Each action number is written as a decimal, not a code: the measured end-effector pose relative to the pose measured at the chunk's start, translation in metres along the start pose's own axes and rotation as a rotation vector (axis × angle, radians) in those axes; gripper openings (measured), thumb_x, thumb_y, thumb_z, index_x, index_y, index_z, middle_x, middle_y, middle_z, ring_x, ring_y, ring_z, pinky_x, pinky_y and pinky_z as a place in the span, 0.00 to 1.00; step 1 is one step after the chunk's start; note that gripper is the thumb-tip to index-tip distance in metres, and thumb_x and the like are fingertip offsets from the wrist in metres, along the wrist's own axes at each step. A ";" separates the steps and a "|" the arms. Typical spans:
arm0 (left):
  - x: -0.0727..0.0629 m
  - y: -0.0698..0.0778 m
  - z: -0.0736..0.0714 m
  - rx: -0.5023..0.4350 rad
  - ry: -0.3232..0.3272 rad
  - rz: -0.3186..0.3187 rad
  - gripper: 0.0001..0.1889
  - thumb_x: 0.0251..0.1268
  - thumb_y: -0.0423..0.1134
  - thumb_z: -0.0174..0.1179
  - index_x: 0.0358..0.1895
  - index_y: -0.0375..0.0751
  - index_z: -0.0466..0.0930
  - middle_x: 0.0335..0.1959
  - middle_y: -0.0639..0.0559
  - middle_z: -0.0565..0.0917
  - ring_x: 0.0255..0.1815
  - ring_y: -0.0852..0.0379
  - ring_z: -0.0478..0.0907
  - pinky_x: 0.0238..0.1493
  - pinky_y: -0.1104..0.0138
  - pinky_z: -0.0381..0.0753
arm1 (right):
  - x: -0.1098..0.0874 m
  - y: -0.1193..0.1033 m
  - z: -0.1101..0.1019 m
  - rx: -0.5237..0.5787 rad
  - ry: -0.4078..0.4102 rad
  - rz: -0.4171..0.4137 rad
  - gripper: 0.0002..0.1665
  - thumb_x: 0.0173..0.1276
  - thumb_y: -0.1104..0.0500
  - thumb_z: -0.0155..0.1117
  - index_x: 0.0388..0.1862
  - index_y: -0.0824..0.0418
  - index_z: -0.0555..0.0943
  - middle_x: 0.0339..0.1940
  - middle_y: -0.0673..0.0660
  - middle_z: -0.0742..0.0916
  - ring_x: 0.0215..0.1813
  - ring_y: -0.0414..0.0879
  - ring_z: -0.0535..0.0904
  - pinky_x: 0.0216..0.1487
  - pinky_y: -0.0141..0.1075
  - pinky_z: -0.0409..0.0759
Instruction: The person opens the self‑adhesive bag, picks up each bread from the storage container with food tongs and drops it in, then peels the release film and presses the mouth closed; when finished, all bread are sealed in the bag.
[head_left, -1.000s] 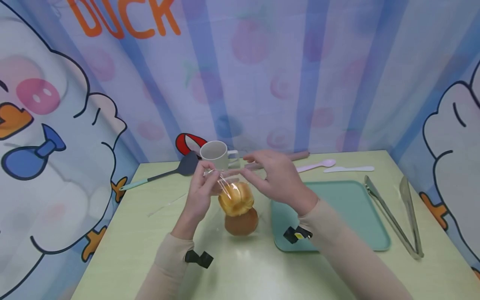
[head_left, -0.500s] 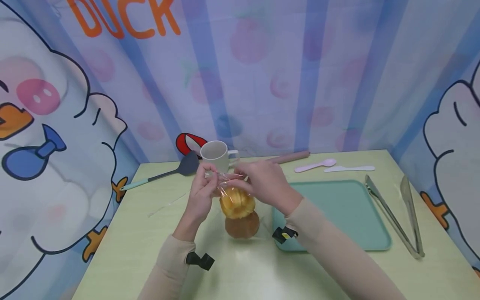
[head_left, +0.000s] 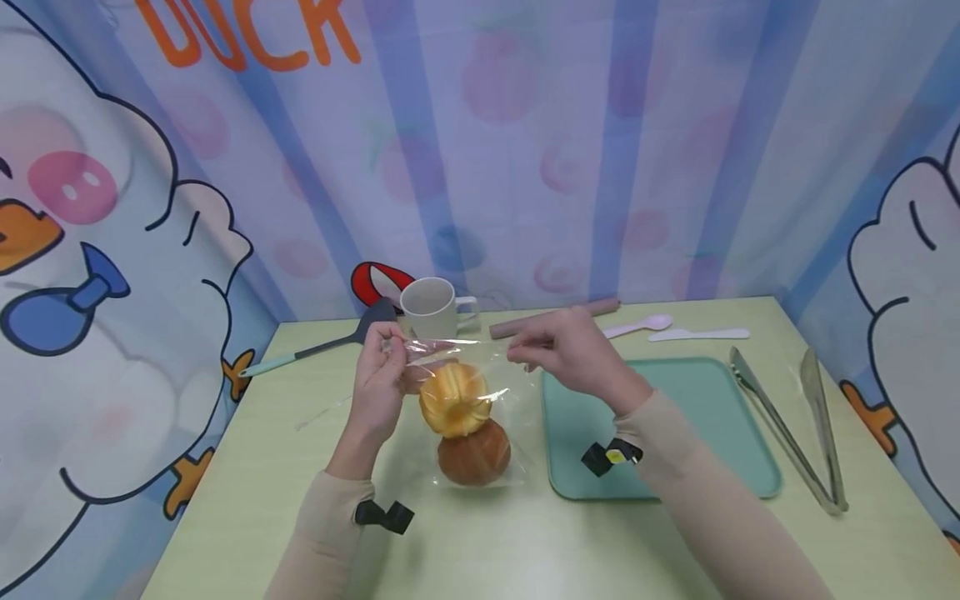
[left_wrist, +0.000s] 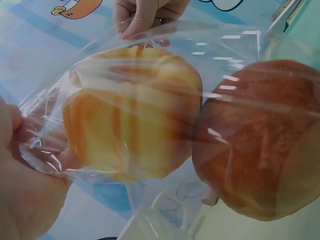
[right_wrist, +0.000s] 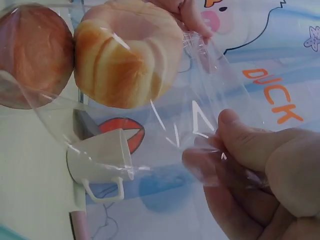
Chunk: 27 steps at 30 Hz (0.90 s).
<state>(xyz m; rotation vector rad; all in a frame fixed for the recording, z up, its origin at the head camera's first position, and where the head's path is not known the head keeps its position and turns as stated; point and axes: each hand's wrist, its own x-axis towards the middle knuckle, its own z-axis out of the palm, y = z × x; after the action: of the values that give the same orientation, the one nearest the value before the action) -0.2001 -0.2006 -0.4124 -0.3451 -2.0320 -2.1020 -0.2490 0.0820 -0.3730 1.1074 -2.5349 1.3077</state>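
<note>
Between my hands hangs a clear plastic bag (head_left: 517,408) with two buns inside. The upper one is a yellow, ridged bun (head_left: 455,398). Below it, touching, sits a round brown bun (head_left: 474,454). My left hand (head_left: 378,387) grips the bag's upper left edge between thumb and fingers. At the upper right corner my right hand (head_left: 573,358) pinches the plastic; the right wrist view shows thumb and fingers (right_wrist: 200,165) meeting on the film. In the left wrist view the yellow bun (left_wrist: 132,115) shows through the stretched film. Whether the bag's bottom touches the table cannot be told.
Behind the hands stand a white mug (head_left: 429,310) and a dark spatula (head_left: 371,325) with a green handle. A pinkish-brown rod (head_left: 596,307), pink spoon (head_left: 654,322) and white knife (head_left: 701,335) lie along the back. To the right are a green tray (head_left: 675,442) and metal tongs (head_left: 787,450).
My right hand has come in toward the bag's top, taken hold of it, then moved right, spreading the bag wide. My left hand has shifted slightly left, and the buns moved left and lower.
</note>
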 end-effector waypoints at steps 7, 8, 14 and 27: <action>-0.001 -0.001 0.001 -0.092 -0.013 -0.029 0.09 0.89 0.46 0.39 0.49 0.44 0.61 0.49 0.48 0.92 0.35 0.57 0.91 0.29 0.69 0.86 | -0.007 0.011 -0.004 0.277 -0.016 0.084 0.06 0.71 0.66 0.72 0.43 0.63 0.93 0.48 0.58 0.93 0.33 0.48 0.91 0.39 0.40 0.90; -0.001 -0.001 0.001 -0.105 -0.005 -0.037 0.09 0.89 0.46 0.39 0.49 0.44 0.61 0.47 0.51 0.92 0.34 0.57 0.91 0.28 0.69 0.86 | -0.007 0.012 -0.005 0.304 -0.014 0.102 0.06 0.71 0.66 0.72 0.44 0.64 0.93 0.50 0.59 0.93 0.34 0.48 0.91 0.40 0.41 0.90; -0.001 -0.005 -0.001 -0.163 -0.004 -0.080 0.11 0.90 0.47 0.37 0.50 0.44 0.60 0.49 0.48 0.91 0.40 0.54 0.92 0.29 0.64 0.89 | -0.008 0.017 -0.006 0.376 -0.003 0.142 0.09 0.69 0.69 0.72 0.47 0.70 0.90 0.44 0.65 0.92 0.36 0.49 0.92 0.39 0.42 0.90; 0.008 -0.025 0.000 -0.255 0.010 -0.199 0.12 0.89 0.50 0.36 0.47 0.47 0.62 0.44 0.51 0.92 0.40 0.49 0.92 0.22 0.64 0.86 | -0.010 0.040 0.007 0.497 0.020 0.224 0.14 0.77 0.69 0.64 0.55 0.77 0.85 0.41 0.69 0.91 0.33 0.43 0.90 0.34 0.43 0.90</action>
<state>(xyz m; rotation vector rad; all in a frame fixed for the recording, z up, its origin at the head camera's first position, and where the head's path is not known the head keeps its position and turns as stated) -0.2154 -0.1991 -0.4343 -0.1752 -1.8628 -2.4847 -0.2652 0.0975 -0.4084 0.8736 -2.4387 2.0742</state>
